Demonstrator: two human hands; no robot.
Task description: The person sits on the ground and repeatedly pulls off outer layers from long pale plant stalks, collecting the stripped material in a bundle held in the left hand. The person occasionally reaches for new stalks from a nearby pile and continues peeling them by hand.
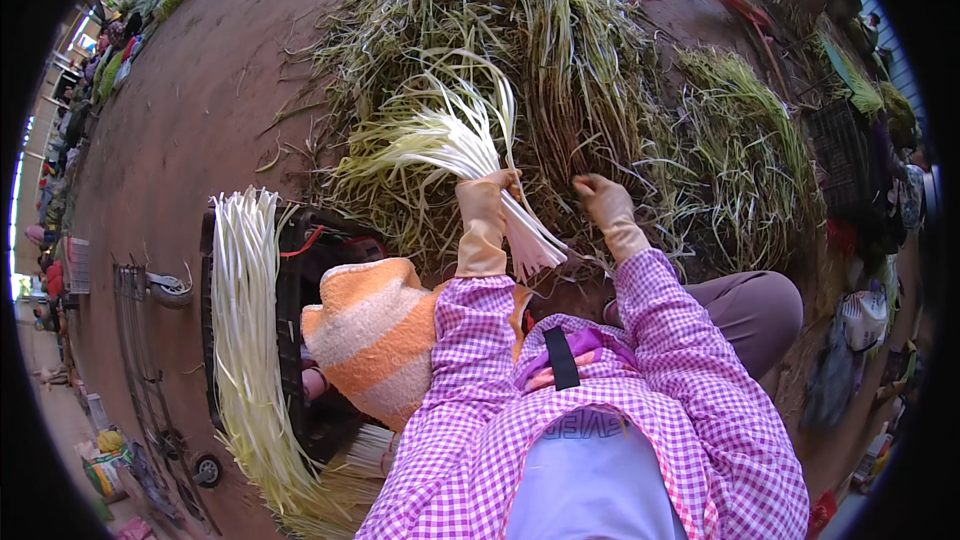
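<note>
My left hand (484, 221), in a pale rubber glove, is closed around a bunch of blanched chives (457, 139). Their white stalk ends point down toward me, and the pale yellow leaves fan out away from me. To the right is my right hand (609, 211), also gloved, apart from the bunch. Its fingers are bent together before a heap of long green and brown chives (577, 82); whether a thin stalk is between them cannot be made out. Left of me, a long bundle of cleaned pale chives (247, 315) lies along a black plastic crate (289, 322).
An orange-and-white striped towel (382, 322) drapes by my left arm. Beyond the crate, a metal hand trolley (139, 345) lies on the reddish floor (187, 112). A second chive pile (739, 157) is at the right, near a dark crate (840, 154). More produce lines the left side.
</note>
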